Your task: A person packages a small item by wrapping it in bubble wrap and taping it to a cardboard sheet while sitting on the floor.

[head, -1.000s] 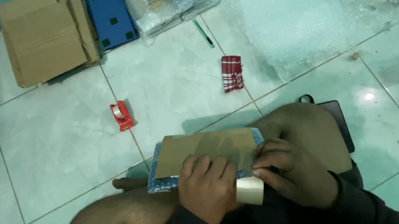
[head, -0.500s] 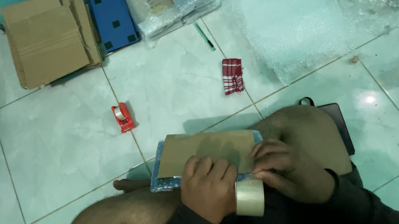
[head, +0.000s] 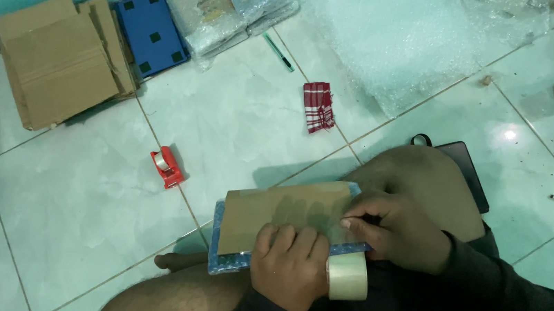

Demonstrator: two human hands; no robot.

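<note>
On the lap, a flat, stiff-looking cardboard-faced parcel point(head: 284, 220) is pinned at its near edge by both hands, the left hand point(head: 293, 265) beside a tape roll point(head: 346, 277), the right hand point(head: 393, 229) pressing fingertips down; it is judged light, best gripped by its edges.

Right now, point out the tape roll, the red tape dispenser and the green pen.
tape roll point(head: 346, 277), head view, on its outer band.
red tape dispenser point(head: 167, 167), head view, on its body.
green pen point(head: 278, 52), head view, mid-barrel.

A tape dispenser point(head: 167, 166) lies left of centre on the floor point(head: 76, 220). Flattened cardboard point(head: 57, 59) sits at upper left, bubble wrap point(head: 401, 23) at upper right, a folded cloth point(head: 318, 106) between them, lower down.
</note>
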